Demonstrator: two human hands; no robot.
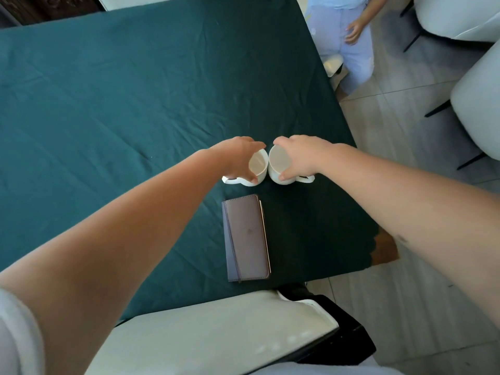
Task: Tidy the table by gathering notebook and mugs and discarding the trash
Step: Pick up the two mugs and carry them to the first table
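Two white mugs stand side by side on the dark green tablecloth (121,90), nearly touching. My left hand (239,155) grips the left mug (259,164) from above by its rim, its handle pointing left. My right hand (299,155) grips the right mug (278,161) the same way, its handle pointing right. A closed brown notebook (246,238) with an elastic band lies just in front of the mugs, its long side running toward me.
A cream chair seat (216,328) sits tucked under the table's near edge. The table's right edge runs past the mugs; beyond it is tiled floor, where a person in light blue clothes (343,36) stands. White chairs (476,109) line the far right.
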